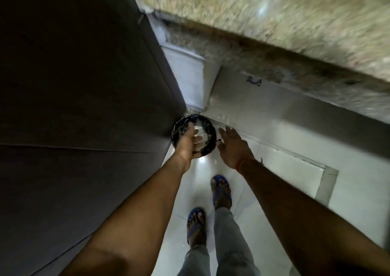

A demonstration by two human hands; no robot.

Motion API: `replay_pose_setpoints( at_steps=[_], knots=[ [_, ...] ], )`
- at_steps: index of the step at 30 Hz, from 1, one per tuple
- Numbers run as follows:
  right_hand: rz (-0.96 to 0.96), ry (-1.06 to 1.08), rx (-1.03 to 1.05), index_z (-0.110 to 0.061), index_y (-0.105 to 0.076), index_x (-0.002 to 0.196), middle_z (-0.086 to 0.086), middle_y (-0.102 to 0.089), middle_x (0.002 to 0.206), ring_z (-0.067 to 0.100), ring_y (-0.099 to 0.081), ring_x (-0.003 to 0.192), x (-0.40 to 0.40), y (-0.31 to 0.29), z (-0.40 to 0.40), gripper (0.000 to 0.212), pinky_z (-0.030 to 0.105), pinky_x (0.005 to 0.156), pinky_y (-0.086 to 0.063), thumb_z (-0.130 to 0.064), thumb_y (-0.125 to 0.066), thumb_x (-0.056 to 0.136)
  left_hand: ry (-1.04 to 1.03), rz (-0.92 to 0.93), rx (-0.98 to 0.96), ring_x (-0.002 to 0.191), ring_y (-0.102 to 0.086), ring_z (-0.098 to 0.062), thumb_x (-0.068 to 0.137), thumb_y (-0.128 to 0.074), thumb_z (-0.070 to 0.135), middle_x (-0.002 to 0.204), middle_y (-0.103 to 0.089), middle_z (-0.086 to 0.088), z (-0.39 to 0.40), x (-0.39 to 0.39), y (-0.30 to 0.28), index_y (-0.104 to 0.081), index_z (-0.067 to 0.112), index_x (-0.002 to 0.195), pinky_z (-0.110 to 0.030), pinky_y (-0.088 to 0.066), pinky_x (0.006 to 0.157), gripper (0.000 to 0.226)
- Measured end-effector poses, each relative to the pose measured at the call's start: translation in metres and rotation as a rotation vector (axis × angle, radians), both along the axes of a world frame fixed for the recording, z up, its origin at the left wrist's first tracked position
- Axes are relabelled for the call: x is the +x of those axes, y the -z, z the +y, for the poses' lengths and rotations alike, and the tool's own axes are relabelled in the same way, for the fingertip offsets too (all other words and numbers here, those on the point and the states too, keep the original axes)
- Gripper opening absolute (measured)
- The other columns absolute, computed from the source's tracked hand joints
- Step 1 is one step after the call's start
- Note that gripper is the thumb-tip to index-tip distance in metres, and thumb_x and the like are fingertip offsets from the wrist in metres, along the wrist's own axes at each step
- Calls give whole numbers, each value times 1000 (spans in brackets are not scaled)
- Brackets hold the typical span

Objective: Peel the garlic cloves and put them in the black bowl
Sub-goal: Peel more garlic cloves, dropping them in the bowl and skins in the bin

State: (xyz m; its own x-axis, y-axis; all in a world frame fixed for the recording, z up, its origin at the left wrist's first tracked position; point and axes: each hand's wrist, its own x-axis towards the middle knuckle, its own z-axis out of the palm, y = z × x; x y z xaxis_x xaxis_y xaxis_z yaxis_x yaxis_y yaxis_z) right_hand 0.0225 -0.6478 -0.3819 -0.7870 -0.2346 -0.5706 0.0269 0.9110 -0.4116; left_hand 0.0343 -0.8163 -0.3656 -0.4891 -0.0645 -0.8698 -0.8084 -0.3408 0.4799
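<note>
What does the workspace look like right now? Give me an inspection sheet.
Surface: pale glossy tiled floor; speckled stone counter above.
Job's things: round black container on the floor in the corner, pale scraps inside; garlic not identifiable.
Clutter: nothing seen.
Hands: left hand over the container, holding pale scraps; right hand open beside it.
Cables: nothing seen.
Surroundings: dark panel on the left; feet in blue sandals.

Glossy white tile floor (285,183), speckled granite-look counter (274,22), matt dark wood-look door (73,86)

Head camera looks steeply down, close above the floor (263,191)
</note>
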Motion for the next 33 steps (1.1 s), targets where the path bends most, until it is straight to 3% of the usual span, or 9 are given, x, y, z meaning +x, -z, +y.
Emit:
replay_pose_setpoints(
  at_steps=[4, 7, 9, 12, 16, 21, 27, 30, 33],
  knots=[
    [90, 91, 0, -22, -22, 162, 8, -16, 170, 27, -14, 157, 32, -98, 31, 57, 48, 123, -24, -34, -38, 110, 468, 173, -257, 125, -58, -23, 108, -45, 47, 141, -62, -7, 36, 25, -94, -65, 18, 129, -40, -41, 116, 42],
    [162, 143, 16, -23, -23, 162, 7, -18, 170, 27, -16, 157, 65, -176, 56, 57, 47, 122, -25, -36, -39, 109, 780, 433, -369, 129, -58, -27, 109, -42, 43, 138, -64, -12, 65, 49, -165, -65, 10, 133, -44, -41, 115, 46],
    [224, 189, 40, -23, -25, 162, 7, -21, 169, 27, -18, 156, 91, -223, 79, 57, 47, 122, -28, -37, -40, 109, 916, 589, -413, 128, -58, -27, 106, -39, 53, 134, -65, -13, 86, 64, -209, -64, 10, 131, -48, -42, 114, 56],
    [306, 273, 94, -21, -29, 159, 9, -25, 168, 27, -23, 153, 133, -284, 124, 55, 48, 118, -33, -37, -41, 108, 1118, 759, -528, 144, -43, -24, 108, -36, 53, 154, -51, -10, 125, 85, -265, -50, 11, 150, -38, -29, 122, 60],
    [384, 421, 154, -21, -31, 158, 8, -26, 167, 26, -24, 153, 200, -354, 188, 55, 48, 117, -33, -37, -43, 107, 1347, 964, -593, 149, -35, -23, 109, -32, 54, 160, -43, -9, 185, 122, -332, -42, 12, 156, -30, -22, 119, 64],
    [428, 633, 202, -21, -28, 160, 8, -23, 168, 24, -19, 155, 284, -403, 270, 58, 49, 118, -33, -36, -42, 106, 1614, 1095, -530, 150, -33, -24, 102, -22, 70, 162, -40, -7, 280, 168, -384, -39, 16, 157, -41, -28, 123, 79],
    [426, 865, 272, -22, -24, 161, 6, -23, 169, 26, -20, 155, 380, -422, 360, 59, 48, 123, -25, -36, -41, 107, 1844, 1244, -437, 148, -36, -26, 97, -15, 78, 159, -43, -11, 407, 227, -399, -41, 14, 155, -45, -29, 123, 90],
    [401, 948, 279, -19, -23, 162, 8, -21, 169, 26, -19, 156, 426, -421, 407, 60, 43, 125, -20, -30, -41, 106, 1937, 1292, -379, 144, -40, -28, 107, -28, 62, 154, -49, -12, 471, 269, -409, -45, 11, 152, -38, -28, 122, 70],
    [390, 1004, 272, -16, -26, 161, 11, -26, 167, 28, -24, 154, 460, -410, 445, 61, 42, 125, -24, -22, -43, 102, 1985, 1317, -348, 133, -47, -30, 110, -37, 45, 143, -55, -14, 519, 304, -411, -49, 9, 147, -31, -31, 112, 52]
  ],
)
